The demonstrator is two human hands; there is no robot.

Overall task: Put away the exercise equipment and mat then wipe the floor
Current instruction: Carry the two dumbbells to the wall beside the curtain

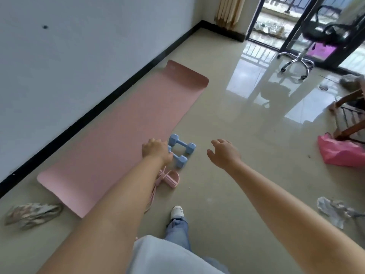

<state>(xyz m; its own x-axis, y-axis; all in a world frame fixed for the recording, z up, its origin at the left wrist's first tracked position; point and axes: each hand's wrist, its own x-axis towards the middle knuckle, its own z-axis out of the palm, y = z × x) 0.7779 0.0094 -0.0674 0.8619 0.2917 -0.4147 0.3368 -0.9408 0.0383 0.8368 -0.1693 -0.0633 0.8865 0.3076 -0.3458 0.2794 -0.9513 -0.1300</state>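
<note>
The left hand (pixel 156 151) is curled against the blue dumbbells (pixel 180 150) — at three o'clock, the right hand (pixel 224 154) is held spread, empty.

Glossy tile floor (pixel 227 119), matt mat (pixel 122 123)

We are wearing a pale grey-white top (pixel 158 254), light blue jeans (pixel 177 230) and a white shoe (pixel 177 212). Our forearms are bare, sleeveless to the frame's edge, and nothing is showing on either wrist.
</note>
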